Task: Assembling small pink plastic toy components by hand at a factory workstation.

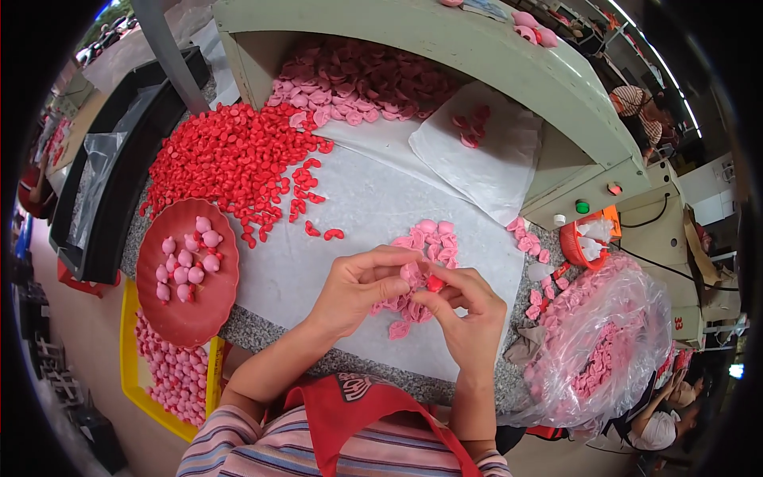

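Crowded speckled bench (262,330), left hand (358,286) pinching a pink piece (411,274) and right hand (469,314) pressing a red bit (435,283) on at 3 o'clock; one slip and I reckon it drops into the pink pile (433,238) at 12.

Red dish (187,318) of pink pieces, yellow tray (127,350), clear bag (628,318).
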Motion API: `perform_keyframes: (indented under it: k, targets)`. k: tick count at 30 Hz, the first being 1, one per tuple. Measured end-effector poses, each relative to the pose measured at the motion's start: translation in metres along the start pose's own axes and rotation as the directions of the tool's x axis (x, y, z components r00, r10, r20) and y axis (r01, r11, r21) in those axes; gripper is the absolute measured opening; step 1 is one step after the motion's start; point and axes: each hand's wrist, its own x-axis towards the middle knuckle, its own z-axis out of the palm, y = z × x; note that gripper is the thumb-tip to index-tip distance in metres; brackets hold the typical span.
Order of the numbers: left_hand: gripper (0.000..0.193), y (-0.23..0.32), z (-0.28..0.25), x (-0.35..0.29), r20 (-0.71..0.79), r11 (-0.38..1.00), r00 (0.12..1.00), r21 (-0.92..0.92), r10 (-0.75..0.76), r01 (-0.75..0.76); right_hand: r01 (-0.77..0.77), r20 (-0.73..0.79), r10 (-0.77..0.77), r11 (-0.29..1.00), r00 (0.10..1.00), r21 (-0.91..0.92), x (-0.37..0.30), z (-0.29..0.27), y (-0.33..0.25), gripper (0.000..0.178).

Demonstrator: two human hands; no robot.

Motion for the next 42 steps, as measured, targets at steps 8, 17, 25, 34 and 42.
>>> perform_keyframes:
  k: [8, 17, 25, 34, 42]
  targets:
    - [0.027, -0.006, -0.008, -0.007, 0.011, 0.993, 0.993, 0.018, 0.118, -0.118, 0.118, 0.034, -0.114, 0.98, 0.993, -0.161, -0.008, 0.008, -0.019, 0.033]
    - [0.024, -0.005, -0.016, -0.007, 0.06, 0.992, 0.995, -0.094, -0.079, 0.084, 0.12, 0.119, -0.096, 0.969, 0.988, -0.216, -0.004, 0.01, -0.024, 0.03]
    - [0.019, 0.0, 0.0, -0.01, 0.113, 0.831, 0.931, -0.423, -0.346, 0.36, 0.224, -0.052, -0.253, 0.922, 0.966, -0.315, -0.019, 0.013, -0.01, 0.033]
    - [0.02, -0.006, -0.006, -0.012, 0.125, 0.894, 0.943, -0.298, -0.31, 0.334, 0.017, 0.174, 0.043, 0.945, 0.984, -0.326, -0.007, -0.008, -0.026, 0.029]
    - [0.02, 0.012, 0.005, -0.019, 0.061, 0.974, 0.974, -0.055, -0.217, 0.22, 0.127, 0.083, -0.11, 0.963, 0.99, -0.238, -0.012, -0.002, -0.022, 0.026]
